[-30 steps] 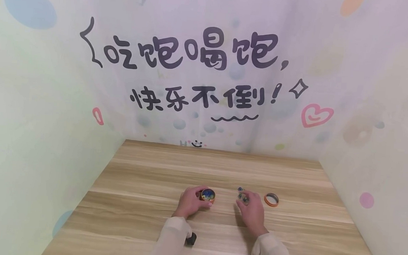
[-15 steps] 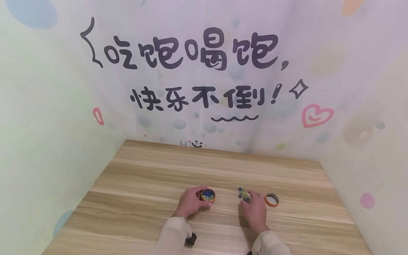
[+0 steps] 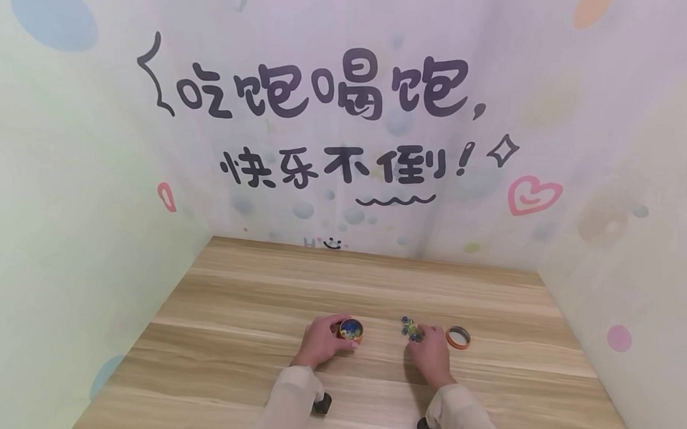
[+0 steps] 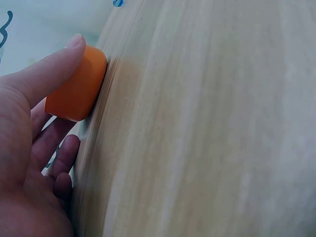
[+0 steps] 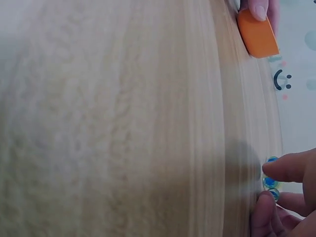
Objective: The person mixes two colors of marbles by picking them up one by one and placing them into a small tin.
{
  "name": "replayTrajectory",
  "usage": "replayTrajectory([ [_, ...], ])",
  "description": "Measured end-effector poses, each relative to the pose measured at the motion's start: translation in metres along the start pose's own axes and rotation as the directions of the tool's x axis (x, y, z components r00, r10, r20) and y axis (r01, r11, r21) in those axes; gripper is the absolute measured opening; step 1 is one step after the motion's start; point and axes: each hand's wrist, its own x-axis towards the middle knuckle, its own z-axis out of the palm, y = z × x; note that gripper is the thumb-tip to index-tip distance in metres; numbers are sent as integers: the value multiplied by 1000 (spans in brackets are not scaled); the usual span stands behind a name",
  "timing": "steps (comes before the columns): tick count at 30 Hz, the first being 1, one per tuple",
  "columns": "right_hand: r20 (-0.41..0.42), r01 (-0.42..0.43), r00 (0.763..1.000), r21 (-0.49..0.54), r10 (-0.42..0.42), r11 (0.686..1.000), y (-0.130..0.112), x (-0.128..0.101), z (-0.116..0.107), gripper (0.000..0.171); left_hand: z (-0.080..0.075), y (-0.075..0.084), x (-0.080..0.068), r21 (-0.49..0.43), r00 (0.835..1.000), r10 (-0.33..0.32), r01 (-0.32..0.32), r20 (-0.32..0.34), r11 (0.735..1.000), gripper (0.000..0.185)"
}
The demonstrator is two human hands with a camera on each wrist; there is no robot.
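Observation:
My left hand [image 3: 319, 341] holds a small round orange tub [image 3: 351, 339] on the table, thumb on the near side and fingers behind. Blue and yellowish glass marbles [image 3: 351, 328] show inside it. In the left wrist view the thumb lies over the tub's orange wall [image 4: 81, 94]. My right hand [image 3: 431, 358] is at a small cluster of loose glass marbles [image 3: 409, 326], fingers bent. The right wrist view shows marbles [image 5: 271, 181] between its thumb and a fingertip; whether they are pinched I cannot tell.
An orange-rimmed round lid [image 3: 458, 338] lies just right of my right hand. The wood-grain table [image 3: 257, 281] ends at a printed wall behind, with pale walls at both sides.
My right hand has shifted slightly right and toward me, uncovering more of the loose marbles. My left hand keeps its hold on the tub, almost still.

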Motion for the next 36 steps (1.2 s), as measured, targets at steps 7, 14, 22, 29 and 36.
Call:
replayTrajectory([
  [7, 9, 11, 1000, -4, -11, 1000, 1, 2, -3, 42, 1, 0, 0, 7, 1000, 10, -10, -1, 1000, 56],
  [14, 11, 7, 1000, -8, -7, 1000, 1, 2, -2, 38, 1, -2, 0, 7, 1000, 22, -22, 1, 1000, 56],
  [22, -4, 19, 1000, -14, -19, 1000, 1, 3, -2, 30, 1, -2, 1, 2, 1000, 16, -16, -5, 1000, 58],
  [29, -8, 23, 1000, -14, -24, 1000, 0, 2, -5, 27, 2, -2, 1, -6, 1000, 23, -23, -8, 1000, 58],
  [36, -11, 18, 1000, -31, -18, 999, 2, 2, -4, 25, 2, -1, 1, 7, 1000, 9, -9, -10, 1000, 57],
])
